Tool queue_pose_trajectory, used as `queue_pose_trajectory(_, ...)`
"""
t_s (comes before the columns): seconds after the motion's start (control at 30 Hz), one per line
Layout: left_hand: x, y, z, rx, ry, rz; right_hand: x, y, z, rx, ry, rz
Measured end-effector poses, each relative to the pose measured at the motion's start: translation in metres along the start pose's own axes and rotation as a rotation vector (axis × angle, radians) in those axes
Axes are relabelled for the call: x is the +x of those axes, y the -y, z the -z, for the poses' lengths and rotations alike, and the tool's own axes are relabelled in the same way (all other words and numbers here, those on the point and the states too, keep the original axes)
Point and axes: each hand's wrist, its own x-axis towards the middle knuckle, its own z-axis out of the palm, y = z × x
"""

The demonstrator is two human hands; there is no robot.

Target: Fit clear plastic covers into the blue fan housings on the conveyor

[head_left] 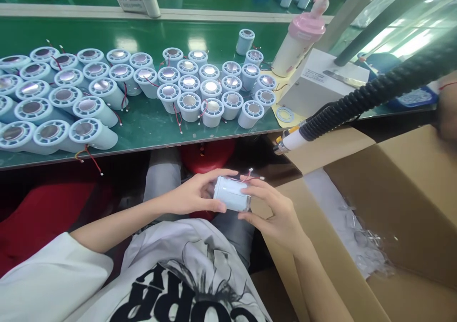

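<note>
A light blue cylinder lies on its side between my two hands, above my lap, with clear plastic showing at its right end. Thin red and white wires with small connectors stick out along its upper side. My left hand grips its left end between thumb and fingers. At the right end, my right hand holds it with fingers on top and thumb below. Beyond them, many similar blue cylinders with ringed ends and wires stand or lean in groups on the green table.
An open cardboard box with clear plastic pieces inside stands at the right. A black corrugated hose slants above it. A pink-topped bottle and a white device stand on the table. A red stool shows below.
</note>
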Motion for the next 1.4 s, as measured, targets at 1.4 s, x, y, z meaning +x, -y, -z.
queue_pose_trajectory(1.4,-0.006,-0.011,0.009,0.540,0.048,-0.378,0.011,0.006,-0.012,0.927,0.054,-0.802)
